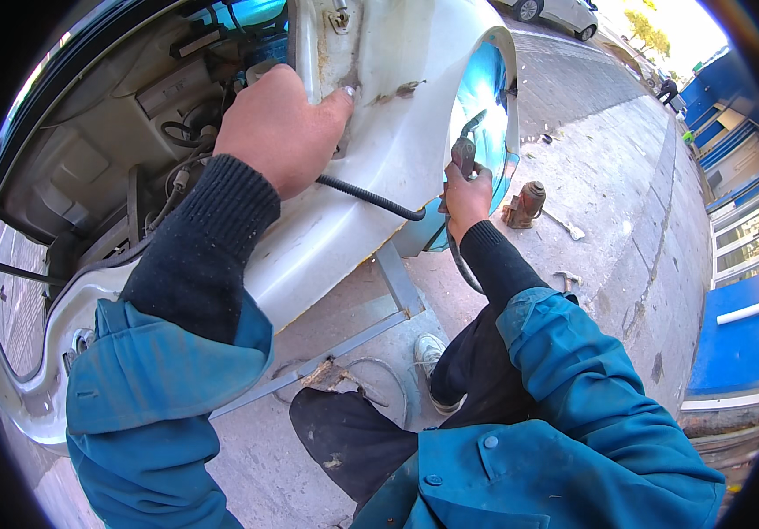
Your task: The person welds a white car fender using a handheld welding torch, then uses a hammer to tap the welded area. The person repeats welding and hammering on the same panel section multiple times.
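My right hand [469,196] is wrapped round the dark handle of a welding gun [463,155], whose bent neck points up beside the wheel arch. A dark cable [461,264] hangs down below that hand. Over the inner edge of the white car fender [344,247], my left hand [281,132] is closed, its back toward me. Its thumb lies toward the fender top; the curled fingers and whatever they hold are hidden. A black corrugated hose [371,198] runs from beneath the left hand across the fender to the wheel arch. Shiny blue sheeting [478,97] lines the arch.
The open engine bay [89,167] lies at the left. A grey metal frame [309,363] stands under the fender. On the paving are a rusty bottle jack [528,204], a hammer [567,279] and a dirty block [331,375]. A white car [556,12] is parked farther off.
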Demonstrator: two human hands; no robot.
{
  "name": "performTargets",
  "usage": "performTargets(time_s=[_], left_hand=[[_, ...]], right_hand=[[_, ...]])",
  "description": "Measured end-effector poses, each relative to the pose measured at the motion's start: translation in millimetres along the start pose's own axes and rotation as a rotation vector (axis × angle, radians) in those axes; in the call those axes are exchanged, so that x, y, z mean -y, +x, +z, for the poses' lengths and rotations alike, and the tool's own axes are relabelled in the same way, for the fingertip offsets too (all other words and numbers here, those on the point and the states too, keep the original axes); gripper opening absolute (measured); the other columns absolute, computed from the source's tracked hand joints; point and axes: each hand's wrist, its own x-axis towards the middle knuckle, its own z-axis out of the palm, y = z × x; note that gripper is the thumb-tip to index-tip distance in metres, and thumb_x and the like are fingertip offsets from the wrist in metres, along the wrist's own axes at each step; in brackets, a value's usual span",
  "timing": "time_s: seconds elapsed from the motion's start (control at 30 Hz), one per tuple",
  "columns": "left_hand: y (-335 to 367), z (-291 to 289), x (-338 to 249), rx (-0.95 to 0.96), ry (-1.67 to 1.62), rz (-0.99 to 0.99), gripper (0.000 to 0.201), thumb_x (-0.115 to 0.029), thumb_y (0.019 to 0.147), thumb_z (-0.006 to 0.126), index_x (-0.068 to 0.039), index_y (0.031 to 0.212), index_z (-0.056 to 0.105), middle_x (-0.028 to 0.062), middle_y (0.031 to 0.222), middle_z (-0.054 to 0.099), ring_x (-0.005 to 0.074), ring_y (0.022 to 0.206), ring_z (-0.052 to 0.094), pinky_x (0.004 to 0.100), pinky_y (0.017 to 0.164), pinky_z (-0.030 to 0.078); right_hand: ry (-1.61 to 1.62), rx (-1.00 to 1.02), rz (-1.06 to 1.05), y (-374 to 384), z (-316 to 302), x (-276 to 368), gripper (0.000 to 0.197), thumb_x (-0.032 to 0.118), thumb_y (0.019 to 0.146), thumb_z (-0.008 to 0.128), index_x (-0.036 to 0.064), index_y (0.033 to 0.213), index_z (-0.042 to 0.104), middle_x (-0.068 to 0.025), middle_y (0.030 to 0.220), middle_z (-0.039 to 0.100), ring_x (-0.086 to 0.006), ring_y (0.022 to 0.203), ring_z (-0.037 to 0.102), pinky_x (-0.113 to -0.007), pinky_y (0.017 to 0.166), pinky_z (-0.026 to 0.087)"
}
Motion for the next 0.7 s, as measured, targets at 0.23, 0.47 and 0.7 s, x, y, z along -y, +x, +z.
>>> performTargets(time_s=[0.23, 0.47, 0.7], left_hand=[[0.2, 1.4, 1.0, -0.011, 0.008, 0.008, 0.063, -0.048, 0.105, 0.065, 0.015, 0.115, 0.071, 0.0307, 0.100, 0.078, 0.0382, 0.087, 0.080, 0.0458, 0.082, 0.064], [0.5, 1.8, 1.7, -0.007, 0.001, 0.003, 0.064, -0.048, 0.105, 0.065, 0.014, 0.116, 0.070, 0.0305, 0.100, 0.078, 0.0379, 0.087, 0.080, 0.0458, 0.083, 0.064], [-0.1, 1.3, 0.1, 0.012, -0.010, -0.016, 0.063, -0.047, 0.104, 0.065, 0.015, 0.117, 0.070, 0.0304, 0.100, 0.078, 0.0370, 0.086, 0.080, 0.0454, 0.083, 0.064]], right_hand=[[0.011, -0.014, -0.069, -12.0, 4.0, 5.1, 0.063, 0.020, 0.100, 0.072, -0.0007, 0.154, 0.049, -0.0064, 0.103, 0.068, -0.0146, 0.070, 0.061, -0.033, 0.050, 0.049], [0.007, -0.006, -0.068, -12.0, 3.3, 4.8, 0.063, 0.021, 0.100, 0.072, -0.0012, 0.155, 0.049, -0.0083, 0.108, 0.069, -0.0156, 0.070, 0.062, -0.034, 0.050, 0.050], [-0.040, -0.026, -0.028, -14.8, 2.8, 7.1, 0.060, 0.021, 0.100, 0.073, -0.0018, 0.150, 0.051, -0.0076, 0.103, 0.068, -0.0160, 0.069, 0.063, -0.034, 0.050, 0.051]])
